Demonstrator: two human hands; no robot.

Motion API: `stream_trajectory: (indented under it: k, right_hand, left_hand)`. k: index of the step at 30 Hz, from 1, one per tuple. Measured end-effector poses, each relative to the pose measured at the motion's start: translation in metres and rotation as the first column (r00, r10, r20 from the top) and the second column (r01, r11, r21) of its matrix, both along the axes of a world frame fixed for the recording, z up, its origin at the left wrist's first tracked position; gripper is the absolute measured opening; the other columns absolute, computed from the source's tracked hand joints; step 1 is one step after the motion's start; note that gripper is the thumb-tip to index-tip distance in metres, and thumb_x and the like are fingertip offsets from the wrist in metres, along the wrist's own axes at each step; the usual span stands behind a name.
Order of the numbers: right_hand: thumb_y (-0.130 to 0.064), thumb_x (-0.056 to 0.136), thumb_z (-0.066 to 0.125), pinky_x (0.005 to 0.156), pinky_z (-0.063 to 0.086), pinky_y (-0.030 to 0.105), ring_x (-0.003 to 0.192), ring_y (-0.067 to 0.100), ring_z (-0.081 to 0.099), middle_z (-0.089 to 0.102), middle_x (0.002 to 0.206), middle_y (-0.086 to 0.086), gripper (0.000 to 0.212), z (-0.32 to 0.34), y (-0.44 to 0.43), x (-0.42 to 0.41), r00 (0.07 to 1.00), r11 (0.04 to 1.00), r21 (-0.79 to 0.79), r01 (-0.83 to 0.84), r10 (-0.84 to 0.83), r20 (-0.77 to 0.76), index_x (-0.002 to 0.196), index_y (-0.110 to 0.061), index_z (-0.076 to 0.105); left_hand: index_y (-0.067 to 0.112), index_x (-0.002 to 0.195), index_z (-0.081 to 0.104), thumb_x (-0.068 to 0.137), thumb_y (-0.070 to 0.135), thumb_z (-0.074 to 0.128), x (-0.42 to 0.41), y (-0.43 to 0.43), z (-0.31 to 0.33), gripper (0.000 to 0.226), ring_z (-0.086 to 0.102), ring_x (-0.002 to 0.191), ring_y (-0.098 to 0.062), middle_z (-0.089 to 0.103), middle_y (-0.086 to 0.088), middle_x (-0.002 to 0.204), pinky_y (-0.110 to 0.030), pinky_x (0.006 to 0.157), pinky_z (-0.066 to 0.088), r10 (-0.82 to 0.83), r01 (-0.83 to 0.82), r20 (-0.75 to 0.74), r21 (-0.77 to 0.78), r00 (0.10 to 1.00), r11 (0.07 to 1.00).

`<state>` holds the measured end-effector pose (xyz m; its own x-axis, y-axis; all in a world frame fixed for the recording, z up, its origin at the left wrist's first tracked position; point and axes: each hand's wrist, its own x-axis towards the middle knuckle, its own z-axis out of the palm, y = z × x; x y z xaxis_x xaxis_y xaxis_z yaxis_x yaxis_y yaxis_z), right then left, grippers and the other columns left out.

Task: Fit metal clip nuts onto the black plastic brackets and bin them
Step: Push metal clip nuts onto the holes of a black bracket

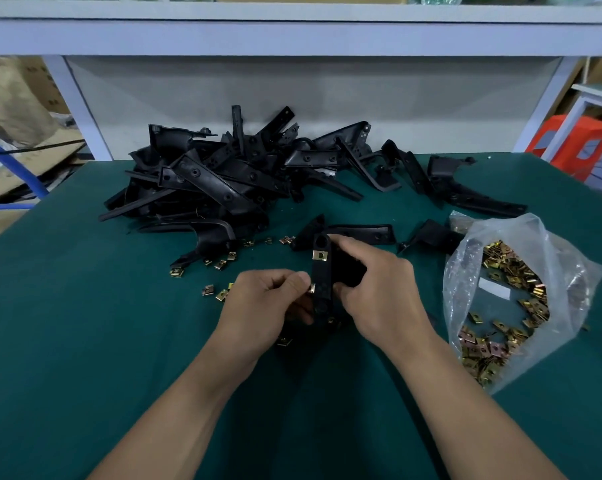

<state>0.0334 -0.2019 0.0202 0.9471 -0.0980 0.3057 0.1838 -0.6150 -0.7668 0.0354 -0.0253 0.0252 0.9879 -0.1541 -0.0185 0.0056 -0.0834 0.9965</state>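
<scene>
**Clip nut at the bracket's left edge, mid-surface**

The green surface (67,323) has its left edge running diagonally back to the white frame, and a wide bare stretch lies inside that edge and along the front. Further back, a heap of black brackets (216,181) spreads to the rear edge, with loose clip nuts (220,265) scattered just in front of it.

The left hand (268,306) has its grip pinched on a clip nut (311,288), which touches the left edge of the held bracket (322,275). That bracket stands roughly upright above the middle of the surface, and a fitted clip nut (319,255) sits near its top. The right hand (379,289) has its grip curled round the bracket from the right side.

Near the right edge, an open plastic bag (521,258) holds many more clip nuts. A few separate brackets (466,192) lie behind it.
</scene>
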Motion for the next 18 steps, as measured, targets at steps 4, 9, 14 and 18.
stream_trajectory:
  k: [4, 9, 14, 18]
  right_hand:
    - [-0.005, 0.081, 0.081, 0.095, 0.052, 0.017, 0.108, -0.004, 0.064, 0.070, 0.117, -0.020, 0.068, -0.001, -0.003, 0.001, 1.000, 1.000, 0.003, 0.008, -0.008, -0.005, 0.136, -0.039, 0.061]
    - [0.000, 0.078, 0.082, 0.088, 0.051, 0.011, 0.099, -0.005, 0.066, 0.069, 0.101, -0.025, 0.064, -0.002, 0.002, -0.001, 1.000, 1.000, 0.024, -0.005, 0.004, 0.021, 0.129, -0.035, 0.065]
    - [0.006, 0.078, 0.076, 0.081, 0.049, 0.005, 0.097, -0.005, 0.066, 0.069, 0.099, -0.021, 0.067, -0.002, 0.005, -0.003, 0.999, 1.000, 0.002, -0.027, 0.027, 0.037, 0.130, -0.034, 0.064]
    - [-0.001, 0.081, 0.074, 0.089, 0.056, 0.023, 0.101, 0.001, 0.067, 0.071, 0.108, -0.013, 0.066, 0.002, 0.007, -0.003, 0.999, 0.999, -0.019, 0.028, -0.027, 0.039, 0.137, -0.033, 0.060]
  left_hand:
    - [0.018, 0.072, 0.078, 0.101, 0.025, 0.063, -0.004, -0.007, -0.002, 0.033, 0.069, 0.057, -0.018, 0.075, -0.006, 0.068, -0.027, 0.063, 0.055, 0.047, -0.048, 0.018, 0.030, 0.999, 0.998]
    - [0.024, 0.072, 0.079, 0.098, 0.026, 0.066, -0.008, -0.008, 0.001, 0.030, 0.068, 0.057, -0.017, 0.074, -0.004, 0.064, -0.030, 0.057, 0.052, 0.075, -0.078, 0.051, 0.066, 0.996, 0.995]
    - [0.027, 0.072, 0.079, 0.097, 0.036, 0.067, -0.010, -0.013, -0.004, 0.030, 0.057, 0.054, -0.019, 0.072, -0.008, 0.061, -0.030, 0.051, 0.043, 0.093, -0.102, 0.078, 0.126, 0.993, 0.987]
    - [0.026, 0.077, 0.079, 0.098, 0.032, 0.067, -0.010, -0.014, -0.003, 0.024, 0.062, 0.060, -0.010, 0.074, 0.001, 0.067, -0.025, 0.056, 0.047, 0.062, -0.072, 0.087, 0.105, 0.994, 0.992]
